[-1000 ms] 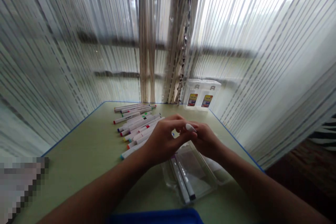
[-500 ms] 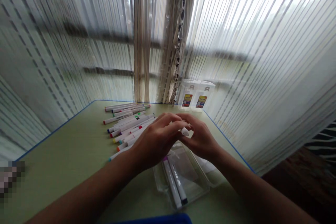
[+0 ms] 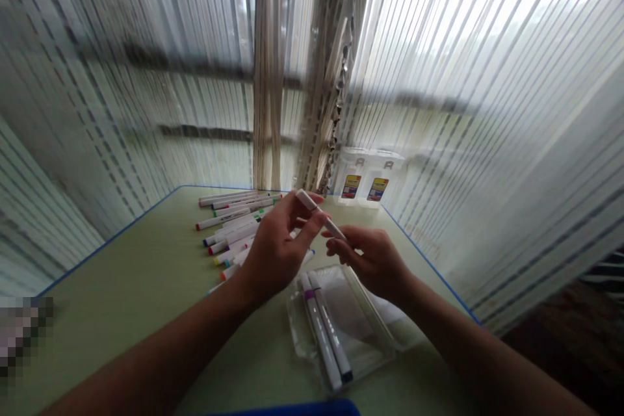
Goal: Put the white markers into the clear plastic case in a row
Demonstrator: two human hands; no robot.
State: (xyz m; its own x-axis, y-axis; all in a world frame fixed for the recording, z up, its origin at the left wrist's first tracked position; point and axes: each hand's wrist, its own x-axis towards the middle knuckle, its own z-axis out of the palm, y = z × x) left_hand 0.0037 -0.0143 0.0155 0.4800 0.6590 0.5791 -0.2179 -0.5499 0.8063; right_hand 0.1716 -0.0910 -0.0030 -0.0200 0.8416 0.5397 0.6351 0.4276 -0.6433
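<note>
A white marker (image 3: 309, 201) slants between my two hands, above the far end of an open clear plastic case (image 3: 390, 354). My left hand (image 3: 277, 247) grips the upper part between thumb and fingers. The fingertips of my right hand (image 3: 373, 257) close around its lower end. Inside the case two white markers lie side by side: one with a purple band (image 3: 322, 338), the other with a dark end (image 3: 336, 338). A loose pile of white markers with coloured ends (image 3: 234, 234) spreads out beyond and left of my left hand, which partly hides it.
Two clear upright cases with labels (image 3: 364, 185) stand at the back right corner of the light green table (image 3: 131, 286). String curtains (image 3: 205, 97) hang behind it. A blue object (image 3: 302, 408) shows at the bottom edge.
My hands have drawn apart from being folded together. The marker, mostly hidden before, now shows along its length. My left hand has shifted left, uncovering more of the case.
</note>
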